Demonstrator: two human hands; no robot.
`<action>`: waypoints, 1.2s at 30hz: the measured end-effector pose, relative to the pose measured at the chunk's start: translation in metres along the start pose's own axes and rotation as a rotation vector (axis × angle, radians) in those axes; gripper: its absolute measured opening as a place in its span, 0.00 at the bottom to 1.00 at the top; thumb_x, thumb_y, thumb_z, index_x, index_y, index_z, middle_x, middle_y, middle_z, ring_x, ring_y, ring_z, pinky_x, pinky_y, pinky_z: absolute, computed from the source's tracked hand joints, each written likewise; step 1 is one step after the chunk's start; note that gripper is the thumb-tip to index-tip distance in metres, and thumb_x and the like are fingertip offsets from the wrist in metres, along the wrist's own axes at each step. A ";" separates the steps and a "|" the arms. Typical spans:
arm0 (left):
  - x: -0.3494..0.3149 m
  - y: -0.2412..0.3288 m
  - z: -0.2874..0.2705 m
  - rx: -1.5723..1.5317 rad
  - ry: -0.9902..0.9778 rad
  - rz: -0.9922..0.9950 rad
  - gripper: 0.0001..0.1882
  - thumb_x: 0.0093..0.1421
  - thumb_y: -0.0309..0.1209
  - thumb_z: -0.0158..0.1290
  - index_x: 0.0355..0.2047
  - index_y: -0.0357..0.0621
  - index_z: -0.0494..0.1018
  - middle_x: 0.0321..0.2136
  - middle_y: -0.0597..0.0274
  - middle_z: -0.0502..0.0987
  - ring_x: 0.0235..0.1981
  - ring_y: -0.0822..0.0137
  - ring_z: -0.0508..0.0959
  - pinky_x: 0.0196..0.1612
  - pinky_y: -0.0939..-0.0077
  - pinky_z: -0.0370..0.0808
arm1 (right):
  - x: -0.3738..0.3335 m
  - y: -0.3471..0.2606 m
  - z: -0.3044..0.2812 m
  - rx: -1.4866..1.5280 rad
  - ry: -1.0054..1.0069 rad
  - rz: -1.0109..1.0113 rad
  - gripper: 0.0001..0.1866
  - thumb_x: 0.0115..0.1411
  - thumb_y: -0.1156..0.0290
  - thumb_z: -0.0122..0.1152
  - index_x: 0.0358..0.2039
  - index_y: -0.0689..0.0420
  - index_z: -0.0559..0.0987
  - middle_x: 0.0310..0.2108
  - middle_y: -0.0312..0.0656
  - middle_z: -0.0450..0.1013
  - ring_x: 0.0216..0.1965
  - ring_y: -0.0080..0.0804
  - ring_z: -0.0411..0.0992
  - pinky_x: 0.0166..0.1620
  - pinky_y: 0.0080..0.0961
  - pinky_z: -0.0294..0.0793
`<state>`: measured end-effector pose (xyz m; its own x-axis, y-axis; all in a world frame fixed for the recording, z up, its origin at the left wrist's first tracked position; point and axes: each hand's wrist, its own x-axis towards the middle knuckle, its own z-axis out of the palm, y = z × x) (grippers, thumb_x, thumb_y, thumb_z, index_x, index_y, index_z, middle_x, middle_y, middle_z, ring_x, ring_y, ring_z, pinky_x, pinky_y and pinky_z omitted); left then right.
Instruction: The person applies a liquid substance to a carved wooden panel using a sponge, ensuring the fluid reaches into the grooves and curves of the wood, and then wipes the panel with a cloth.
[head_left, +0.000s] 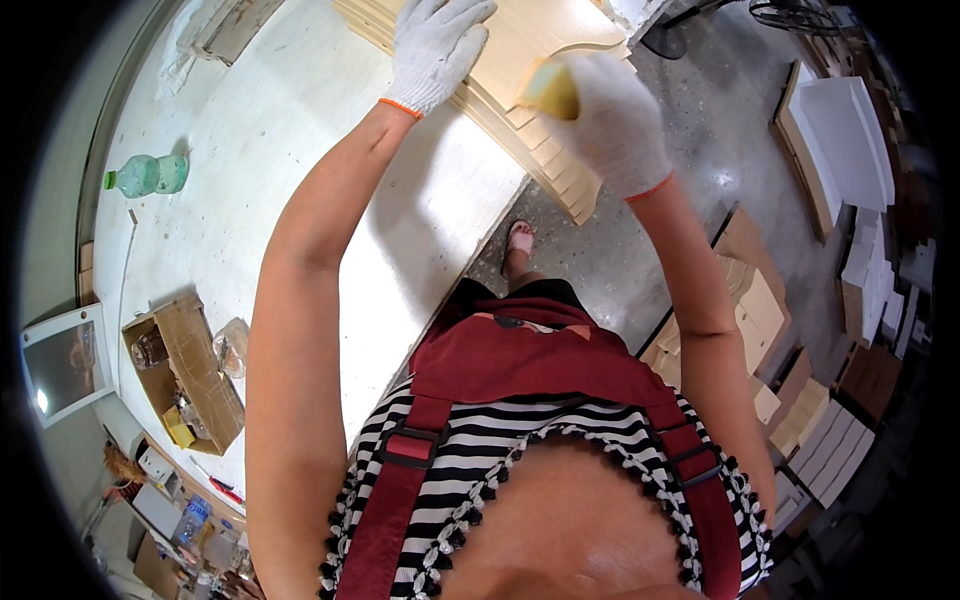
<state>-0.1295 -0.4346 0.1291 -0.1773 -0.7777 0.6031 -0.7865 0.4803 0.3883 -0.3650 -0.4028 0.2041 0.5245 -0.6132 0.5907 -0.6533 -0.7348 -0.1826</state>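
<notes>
My left hand (pixel 440 52), in a white knit glove with an orange cuff, lies flat on a stack of pale wooden panels (pixel 510 60) at the top, its fingers stretched out and partly cut off by the upper edge. The panels are fanned in steps, and their near corner juts past the table edge. My right hand (pixel 615 125), gloved alike and smeared by motion, is closed around a yellow sponge-like pad (pixel 552 90). The pad is at the curved edge of the top panel; whether it touches the wood I cannot tell.
The white table (pixel 300 110) bears a green plastic bottle (pixel 148 176) and an open cardboard box (pixel 185 375) with small items. Boards (pixel 735 310) are stacked on the grey floor at the right, near a white panel (pixel 840 140). A fan (pixel 795 15) stands at the far right.
</notes>
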 end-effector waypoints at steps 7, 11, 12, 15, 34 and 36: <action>0.003 -0.001 0.002 0.033 -0.003 0.004 0.18 0.66 0.33 0.48 0.54 0.44 0.76 0.57 0.52 0.75 0.61 0.43 0.67 0.68 0.47 0.55 | 0.014 0.032 0.015 -0.245 -0.048 -0.014 0.13 0.49 0.62 0.69 0.32 0.52 0.77 0.28 0.40 0.73 0.32 0.40 0.75 0.35 0.34 0.77; -0.001 0.000 -0.001 0.046 -0.016 0.008 0.18 0.66 0.33 0.48 0.54 0.44 0.76 0.57 0.53 0.74 0.61 0.43 0.67 0.68 0.47 0.55 | 0.008 0.016 0.002 -0.110 -0.058 -0.015 0.14 0.49 0.61 0.69 0.32 0.53 0.77 0.28 0.41 0.73 0.33 0.42 0.76 0.36 0.36 0.78; -0.002 -0.002 0.001 0.050 -0.002 0.005 0.18 0.66 0.32 0.48 0.54 0.44 0.76 0.57 0.53 0.74 0.61 0.43 0.67 0.68 0.47 0.55 | 0.008 0.013 0.006 -0.107 -0.061 -0.019 0.14 0.49 0.61 0.69 0.32 0.53 0.77 0.28 0.41 0.73 0.33 0.42 0.76 0.36 0.36 0.78; 0.001 -0.001 0.004 0.037 0.002 0.007 0.18 0.66 0.32 0.48 0.54 0.44 0.76 0.57 0.53 0.74 0.62 0.44 0.67 0.68 0.47 0.55 | 0.008 0.018 0.018 -0.161 -0.053 -0.049 0.15 0.49 0.60 0.69 0.32 0.53 0.77 0.29 0.41 0.74 0.33 0.42 0.76 0.36 0.36 0.78; 0.000 -0.003 0.001 0.028 -0.008 -0.015 0.18 0.66 0.34 0.48 0.54 0.44 0.77 0.57 0.52 0.75 0.62 0.43 0.66 0.69 0.47 0.54 | 0.008 0.019 0.009 -0.189 0.007 -0.017 0.14 0.48 0.61 0.70 0.29 0.53 0.75 0.26 0.41 0.72 0.30 0.41 0.74 0.33 0.37 0.76; 0.001 0.000 0.003 0.021 -0.002 -0.013 0.18 0.66 0.34 0.48 0.54 0.44 0.77 0.57 0.52 0.75 0.62 0.43 0.66 0.69 0.47 0.54 | 0.005 0.009 0.008 -0.112 -0.008 -0.028 0.14 0.48 0.60 0.70 0.29 0.53 0.75 0.26 0.41 0.72 0.30 0.41 0.74 0.33 0.37 0.76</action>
<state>-0.1313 -0.4367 0.1272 -0.1679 -0.7846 0.5968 -0.8009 0.4615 0.3814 -0.3640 -0.4145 0.1994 0.5474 -0.5951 0.5884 -0.6947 -0.7151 -0.0769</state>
